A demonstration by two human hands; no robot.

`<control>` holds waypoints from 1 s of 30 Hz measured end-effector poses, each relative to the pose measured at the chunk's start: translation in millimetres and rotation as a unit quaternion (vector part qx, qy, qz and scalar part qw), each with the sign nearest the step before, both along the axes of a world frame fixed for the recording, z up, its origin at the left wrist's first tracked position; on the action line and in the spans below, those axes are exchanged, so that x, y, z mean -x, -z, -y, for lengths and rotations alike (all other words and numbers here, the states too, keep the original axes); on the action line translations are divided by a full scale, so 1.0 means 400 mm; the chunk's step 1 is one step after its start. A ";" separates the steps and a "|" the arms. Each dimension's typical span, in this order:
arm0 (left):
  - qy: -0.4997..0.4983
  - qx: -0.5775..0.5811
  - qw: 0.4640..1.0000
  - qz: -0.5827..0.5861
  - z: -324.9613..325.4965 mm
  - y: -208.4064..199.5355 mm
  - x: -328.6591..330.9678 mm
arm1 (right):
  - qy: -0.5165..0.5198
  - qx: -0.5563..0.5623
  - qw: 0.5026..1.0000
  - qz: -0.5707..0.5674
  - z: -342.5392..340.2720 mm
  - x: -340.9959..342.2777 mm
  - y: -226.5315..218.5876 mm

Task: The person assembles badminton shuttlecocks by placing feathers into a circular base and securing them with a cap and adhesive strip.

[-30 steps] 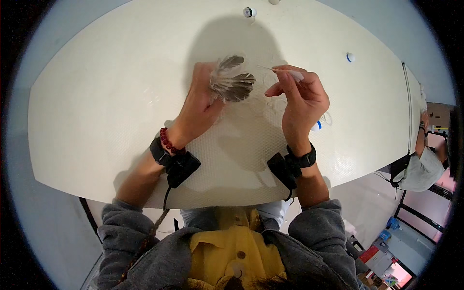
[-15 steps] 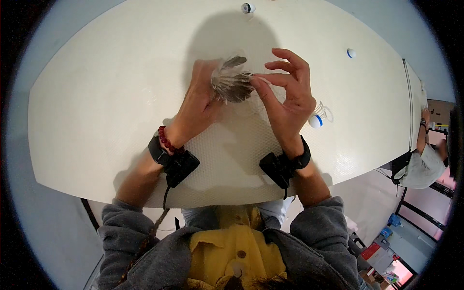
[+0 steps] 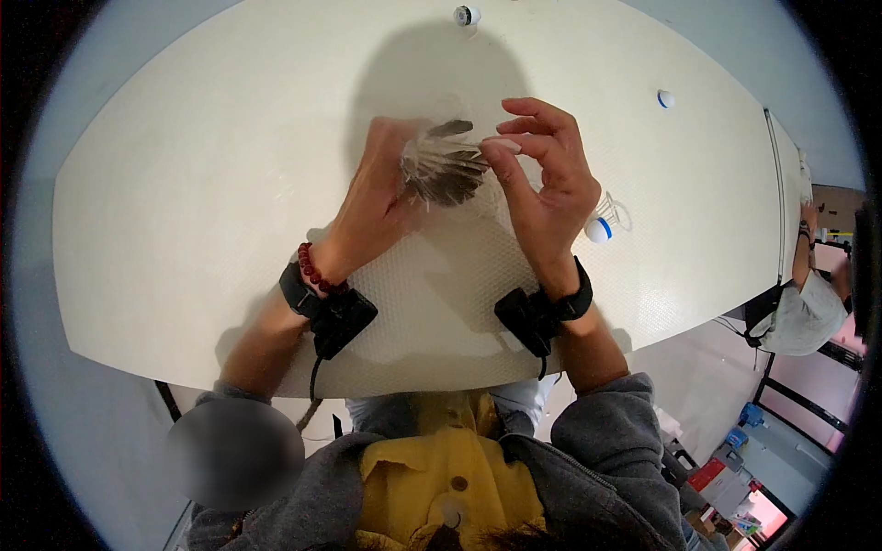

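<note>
My left hand [image 3: 372, 197] is closed around a shuttlecock [image 3: 450, 165] with worn grey-brown feathers fanned out to the right. The fingers on its far side, and its base, are hidden. With thumb and forefinger, my right hand [image 3: 547, 170] pinches the tip of one feather at the skirt's right edge, while its other fingers curl apart above. To the right of that wrist lies a shuttlecock frame [image 3: 600, 229] with a white rounded base, a blue band and thin bare stems with a ring.
A white base with a black band [image 3: 467, 16] lies at the table's far edge. Another white base with a blue band [image 3: 665, 98] rests at the far right. The pale table [image 3: 165, 248] has a curved edge. Beyond it on the right is another person [image 3: 799, 317].
The shuttlecock has turned slightly in my left hand and its feathers tilt a little lower. My right hand stays pinched at the feather tip, with its upper fingers drawn slightly left.
</note>
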State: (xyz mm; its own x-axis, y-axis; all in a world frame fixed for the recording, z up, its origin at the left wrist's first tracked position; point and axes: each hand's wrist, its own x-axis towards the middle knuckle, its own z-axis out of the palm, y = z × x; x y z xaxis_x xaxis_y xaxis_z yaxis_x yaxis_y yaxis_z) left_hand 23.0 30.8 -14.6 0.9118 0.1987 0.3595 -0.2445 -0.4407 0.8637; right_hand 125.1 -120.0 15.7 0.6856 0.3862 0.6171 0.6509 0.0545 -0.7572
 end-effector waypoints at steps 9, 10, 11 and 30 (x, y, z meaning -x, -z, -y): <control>0.036 -0.006 0.999 -0.009 -0.001 0.003 -0.002 | -0.019 0.029 0.999 0.003 -0.006 0.000 0.005; 0.042 0.058 0.997 -0.017 0.005 0.001 0.000 | -0.018 0.029 0.999 0.003 -0.006 0.002 0.001; 0.047 0.122 0.991 -0.025 0.009 -0.001 0.001 | -0.014 0.034 0.999 -0.003 -0.006 0.003 -0.005; 0.040 0.111 0.991 -0.059 0.005 0.019 0.001 | -0.044 0.051 0.998 0.005 0.008 -0.004 -0.020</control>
State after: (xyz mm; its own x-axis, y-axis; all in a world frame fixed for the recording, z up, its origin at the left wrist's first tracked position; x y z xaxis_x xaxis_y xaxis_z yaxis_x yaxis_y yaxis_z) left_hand 22.5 28.8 -22.0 0.9609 0.1860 0.2053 -0.1629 -0.2203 0.9617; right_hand 126.7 -123.1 23.8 0.6404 0.5054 0.5784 0.6545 0.0350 -0.7553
